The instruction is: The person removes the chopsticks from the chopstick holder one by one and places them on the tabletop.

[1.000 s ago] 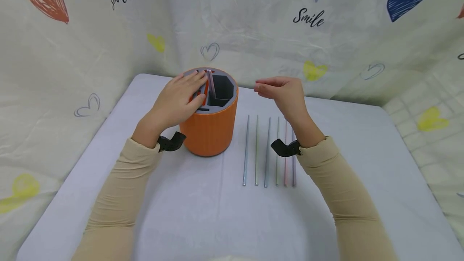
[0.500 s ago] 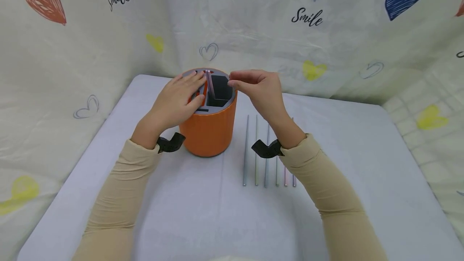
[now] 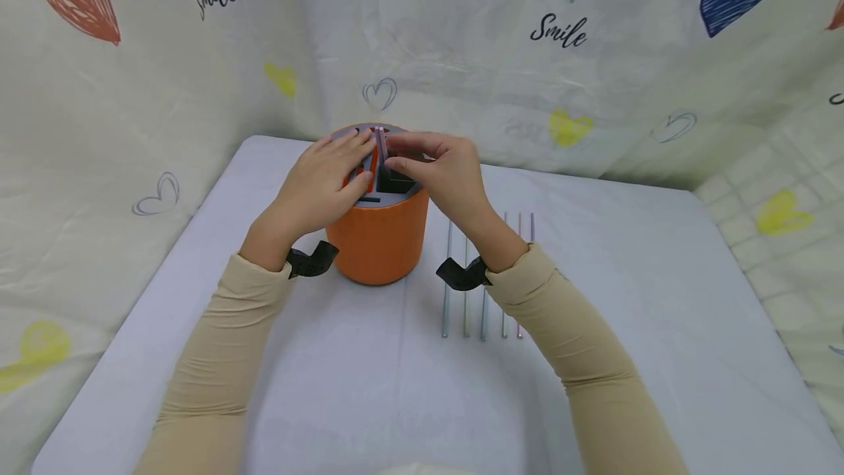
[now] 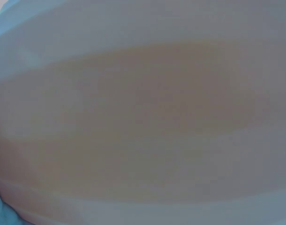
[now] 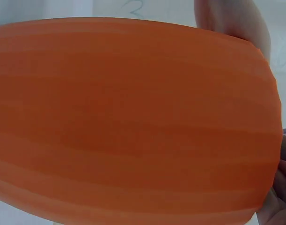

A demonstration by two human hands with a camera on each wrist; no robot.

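In the head view an orange, ribbed utensil holder (image 3: 377,244) stands upright, with a grey slotted top. My left hand (image 3: 313,174) rests flat across the left part of that top, fingers spread. Slim pinkish metallic sticks (image 3: 381,139) stand up from the slotted top, just right of those fingers. My right hand (image 3: 451,167) is over the right part of the holder, thumb and forefinger apart, their tips beside the sticks; contact is unclear. In the right wrist view the holder (image 5: 133,117) hides most of my right hand (image 5: 274,206).
Several thin metallic sticks (image 3: 445,306) lie in a row on the white-covered table (image 3: 330,387), partly under my right forearm. A heart-printed cloth (image 3: 461,57) hangs behind. The left wrist view is a washed-out blur.
My right hand has moved left from above the row of sticks to the holder's top, reaching the standing sticks. My left hand has stayed in place on the holder.
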